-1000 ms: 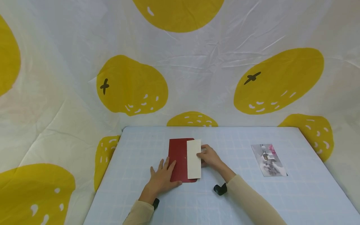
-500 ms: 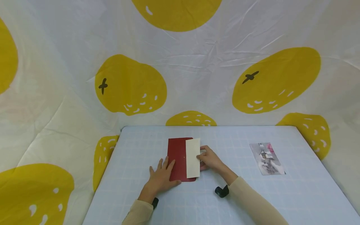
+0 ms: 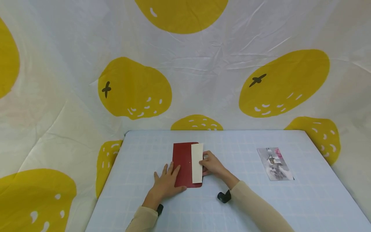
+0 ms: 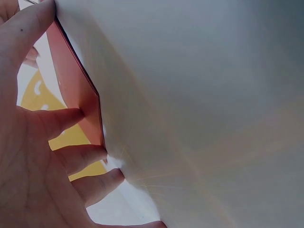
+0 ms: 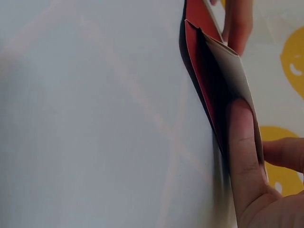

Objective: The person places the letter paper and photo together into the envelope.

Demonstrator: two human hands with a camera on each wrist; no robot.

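Observation:
A flat red paper piece (image 3: pixel 182 167) with rounded right corners lies on the table, an off-white flap (image 3: pixel 197 163) along its right side. My left hand (image 3: pixel 165 186) rests on the lower left of the red piece, fingers spread; in the left wrist view its fingertips (image 4: pixel 97 152) meet the red edge. At the flap's outer edge, my right hand (image 3: pixel 214 166) pinches the off-white strip. The right wrist view shows my thumb (image 5: pixel 243 142) in the dark gap below the flap (image 5: pixel 236 71), which stands raised off a red layer (image 5: pixel 192 40).
A grey picture card (image 3: pixel 275 164) with a pink patch lies to the right on the pale checked tablecloth (image 3: pixel 313 199). Behind the table hangs a white curtain (image 3: pixel 203 77) with big yellow fruit prints. Dark straps with small devices (image 3: pixel 224 196) sit at the wrists.
My right hand has moved slightly left, taking the flap's outer edge with it, so the off-white strip looks narrower. The left hand stays on the red piece.

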